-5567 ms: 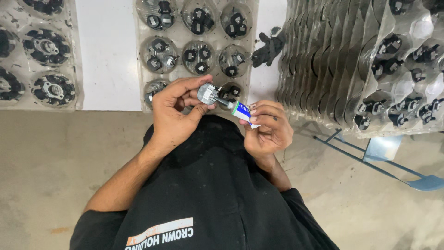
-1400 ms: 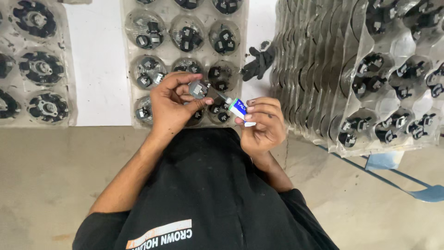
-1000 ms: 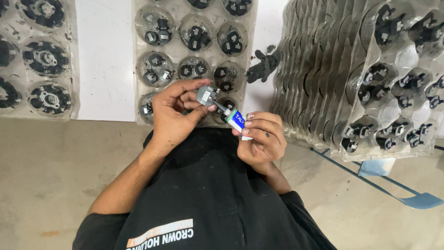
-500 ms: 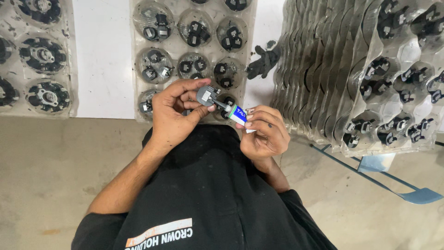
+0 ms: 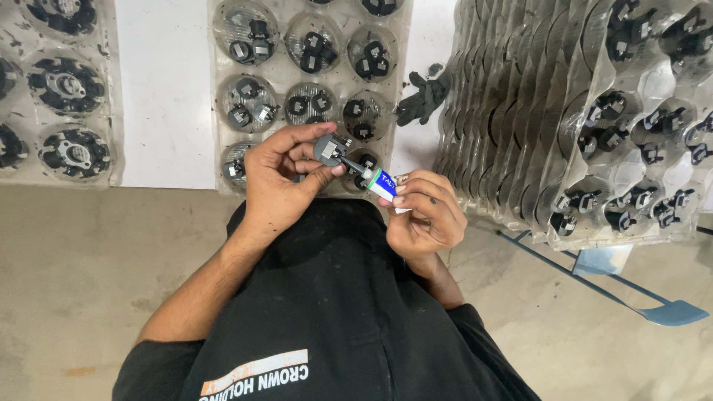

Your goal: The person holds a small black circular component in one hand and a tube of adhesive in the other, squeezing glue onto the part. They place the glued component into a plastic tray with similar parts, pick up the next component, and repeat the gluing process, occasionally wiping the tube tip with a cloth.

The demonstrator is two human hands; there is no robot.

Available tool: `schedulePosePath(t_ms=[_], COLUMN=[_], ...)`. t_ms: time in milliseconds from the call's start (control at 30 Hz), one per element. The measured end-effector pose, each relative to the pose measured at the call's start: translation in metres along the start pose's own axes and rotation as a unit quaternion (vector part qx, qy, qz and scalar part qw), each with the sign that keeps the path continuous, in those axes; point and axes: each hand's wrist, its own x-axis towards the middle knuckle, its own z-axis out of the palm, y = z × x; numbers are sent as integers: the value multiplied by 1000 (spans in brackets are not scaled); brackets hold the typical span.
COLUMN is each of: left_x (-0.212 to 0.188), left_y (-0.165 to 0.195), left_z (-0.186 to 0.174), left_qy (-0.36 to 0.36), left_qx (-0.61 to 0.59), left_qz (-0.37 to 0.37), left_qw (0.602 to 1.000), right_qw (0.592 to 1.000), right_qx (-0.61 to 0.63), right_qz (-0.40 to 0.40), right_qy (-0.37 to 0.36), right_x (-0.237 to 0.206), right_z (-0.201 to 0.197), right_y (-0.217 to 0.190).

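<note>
Presently both hands are raised in front of the chest, over the near edge of the table (image 5: 163, 89). Left hand (image 5: 278, 189) is closed on a small round grey-black part (image 5: 330, 148), pinched between thumb and curled fingers, its face tilted toward the right. Right hand (image 5: 423, 215) is closed on a small tube (image 5: 380, 183) with a blue-and-white label, held near its back end.

Key relation: the tube's long axis runs on a diagonal, from the right hand up and leftward, and its thin dark nozzle meets the part at the part's lower right side. I read nozzle and part as touching, though the contact point is too small to be sure. The part sits up-left of the tube; the left hand carries it, the right hand only reaches it through the tube.

Around: a clear blister tray (image 5: 312, 74) of like parts lies just beyond the hands; a black glove (image 5: 423, 96) to its right; leaning stacked trays (image 5: 594, 111) at far right.
</note>
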Motion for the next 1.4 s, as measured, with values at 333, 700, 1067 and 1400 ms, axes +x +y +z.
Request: schedulePosePath(t_ms=[333,700,1067,1400], left_x=[-4,-10,-5,0], left_y=[-14,-13,-25,-38], left_z=[1,5,3,-2], left_qy=[1,-66,-59,-52], left_qx=[-114,-151,-200,-281], left_qz=[-84,-120,-150,-189], left_qw=[990,979,966,940], right_qw=[1000,999,998,998], right_qx=[-3,-17,5,-15], right_qz=[16,16,38,66], right_qy=[25,26,40,5], right_x=[-1,-1,1,2], right_z=[7,4,6,0], right_y=[-1,0,5,14])
